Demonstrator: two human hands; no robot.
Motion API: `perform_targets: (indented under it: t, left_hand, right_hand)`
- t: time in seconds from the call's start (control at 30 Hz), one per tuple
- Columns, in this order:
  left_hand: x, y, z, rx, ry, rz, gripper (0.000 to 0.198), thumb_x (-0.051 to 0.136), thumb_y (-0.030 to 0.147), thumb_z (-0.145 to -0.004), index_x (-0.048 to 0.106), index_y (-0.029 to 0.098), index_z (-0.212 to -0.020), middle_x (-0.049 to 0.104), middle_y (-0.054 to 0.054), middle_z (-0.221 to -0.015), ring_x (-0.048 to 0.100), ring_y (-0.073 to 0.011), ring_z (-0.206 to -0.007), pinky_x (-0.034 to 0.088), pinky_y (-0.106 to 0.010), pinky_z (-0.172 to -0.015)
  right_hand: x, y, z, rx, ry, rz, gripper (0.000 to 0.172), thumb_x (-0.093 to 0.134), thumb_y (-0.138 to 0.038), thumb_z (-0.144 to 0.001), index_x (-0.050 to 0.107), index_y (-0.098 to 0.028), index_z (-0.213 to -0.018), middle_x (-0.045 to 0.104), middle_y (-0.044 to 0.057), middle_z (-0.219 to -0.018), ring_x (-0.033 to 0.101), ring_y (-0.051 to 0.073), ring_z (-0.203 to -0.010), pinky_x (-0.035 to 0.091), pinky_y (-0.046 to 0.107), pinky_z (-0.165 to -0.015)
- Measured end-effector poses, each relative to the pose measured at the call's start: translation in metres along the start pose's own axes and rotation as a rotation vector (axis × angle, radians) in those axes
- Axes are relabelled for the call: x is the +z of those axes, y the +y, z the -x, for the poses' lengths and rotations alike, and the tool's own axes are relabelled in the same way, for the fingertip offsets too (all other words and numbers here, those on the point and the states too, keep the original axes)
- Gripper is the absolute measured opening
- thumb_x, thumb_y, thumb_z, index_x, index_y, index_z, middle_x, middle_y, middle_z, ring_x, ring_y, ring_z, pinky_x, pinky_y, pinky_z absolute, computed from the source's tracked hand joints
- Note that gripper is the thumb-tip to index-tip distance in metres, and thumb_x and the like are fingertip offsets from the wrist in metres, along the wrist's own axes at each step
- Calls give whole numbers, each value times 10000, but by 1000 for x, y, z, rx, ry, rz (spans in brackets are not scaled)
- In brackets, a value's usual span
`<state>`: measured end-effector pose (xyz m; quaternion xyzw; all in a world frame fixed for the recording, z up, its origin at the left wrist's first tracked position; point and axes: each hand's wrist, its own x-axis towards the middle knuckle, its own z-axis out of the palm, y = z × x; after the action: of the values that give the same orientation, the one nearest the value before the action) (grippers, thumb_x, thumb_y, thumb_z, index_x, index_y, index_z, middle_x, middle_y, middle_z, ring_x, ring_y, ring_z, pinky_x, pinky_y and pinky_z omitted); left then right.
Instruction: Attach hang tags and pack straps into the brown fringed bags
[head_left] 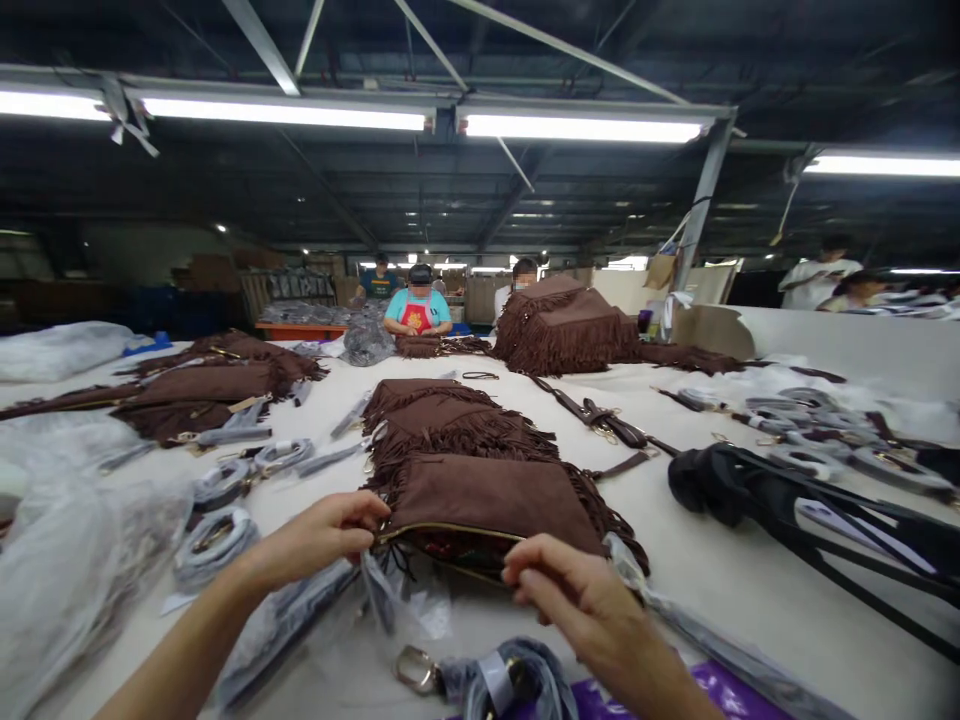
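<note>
A brown suede fringed bag point(491, 500) lies on the white table point(720, 570) in front of me, its zip edge open toward me. My left hand point(322, 540) pinches the bag's left corner at the zip. My right hand point(577, 595) grips the opening's near edge on the right, fingers curled. A clear plastic wrapper point(401, 600) hangs below the opening between my hands. More fringed bags point(450, 420) lie stacked behind it.
Wrapped straps point(225, 480) and plastic bags point(67, 560) lie at left, black straps point(757, 490) at right, a wrapped buckle strap point(487, 680) near me. Piles of brown bags point(562, 325) sit farther back. A person in a red apron point(418, 305) and others work at the far end.
</note>
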<state>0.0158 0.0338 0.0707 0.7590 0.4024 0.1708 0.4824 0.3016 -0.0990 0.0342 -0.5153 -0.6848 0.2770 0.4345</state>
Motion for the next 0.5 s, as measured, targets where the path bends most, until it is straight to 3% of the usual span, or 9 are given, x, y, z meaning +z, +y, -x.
perform_targets:
  t: [0.07, 0.13, 0.23, 0.37, 0.5]
  left_hand:
    - [1, 0, 1, -13, 66, 101, 348, 599, 337, -657, 609, 168, -961, 556, 33, -755, 549, -144, -695, 493, -272, -679]
    - [2, 2, 1, -5, 123, 174, 329, 632, 373, -663, 614, 173, -924, 564, 30, -770, 560, -145, -722, 518, -293, -725]
    - [4, 3, 2, 18, 176, 238, 310, 672, 387, -657, 622, 176, -879, 579, 31, -781, 575, -141, -741, 532, -298, -765]
    - [6, -3, 2, 18, 235, 310, 352, 731, 440, -629, 629, 181, -845, 587, 35, -742, 597, -137, -695, 551, -301, -764]
    - [6, -22, -9, -15, 283, 278, 461, 797, 552, -509, 653, 202, -772, 630, 17, -696, 629, -174, -679, 573, -292, -700]
  right_hand:
    - [35, -21, -8, -17, -57, 62, 114, 531, -205, -888, 639, -238, -899, 681, 0, -854, 637, 197, -821, 479, 272, -732]
    - [68, -34, -19, 23, -35, 99, 102, 595, -152, -846, 596, -223, -919, 675, 10, -909, 630, 216, -887, 471, 281, -743]
    - [103, -42, -38, 9, 72, 210, 321, 748, -151, -744, 530, -197, -975, 657, 32, -918, 635, 252, -869, 487, 321, -741]
    - [120, -48, -58, -40, 223, 542, 385, 810, -157, -690, 548, -179, -972, 630, 93, -994, 614, 316, -891, 515, 422, -757]
    - [123, -49, -74, -139, 191, 816, 178, 707, -187, -819, 581, -175, -943, 652, 91, -937, 626, 296, -825, 544, 426, -690]
